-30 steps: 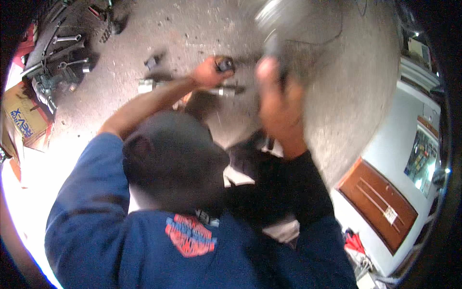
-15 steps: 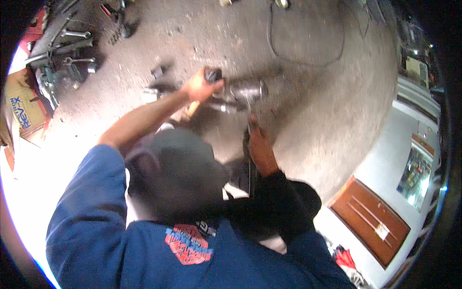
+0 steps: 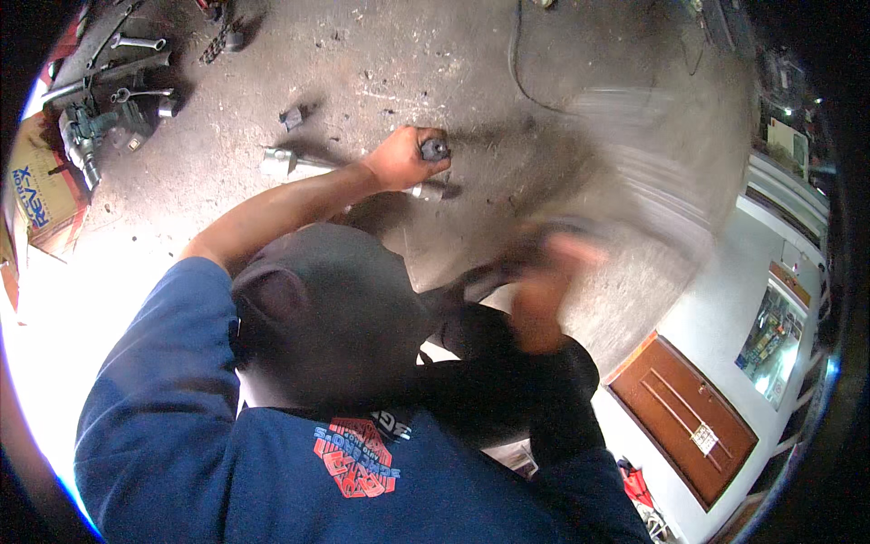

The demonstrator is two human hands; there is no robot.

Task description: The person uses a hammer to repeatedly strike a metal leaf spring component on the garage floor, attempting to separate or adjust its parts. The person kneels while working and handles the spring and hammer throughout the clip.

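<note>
One concrete floor (image 3: 381,54) fills the upper view, grey, rough and stained, with one dark cable (image 3: 518,63) looping across it. To the right stand a pale wall and one brown panelled door (image 3: 684,417), bent by the lens. One person in a blue shirt (image 3: 227,453) with a red print crouches over the work, head dark and round in the middle of the view. On the floor lies one metal shaft (image 3: 299,167), a pale steel cylinder, lying flat and running under the left hand (image 3: 399,159). That hand is closed around one short dark cylinder (image 3: 435,148), held end-up on the shaft, its round black face showing beyond the fingers. The right hand (image 3: 544,299) is one blur of motion, well apart from the shaft; it seems to be wrapped round a dark handle (image 3: 494,272), though the smear makes that uncertain. At upper left lie several steel wrenches (image 3: 136,68) and one greenish cast part (image 3: 86,136), beside one cardboard box (image 3: 41,195). One small dark scrap (image 3: 292,116) sits just above the shaft.
</note>
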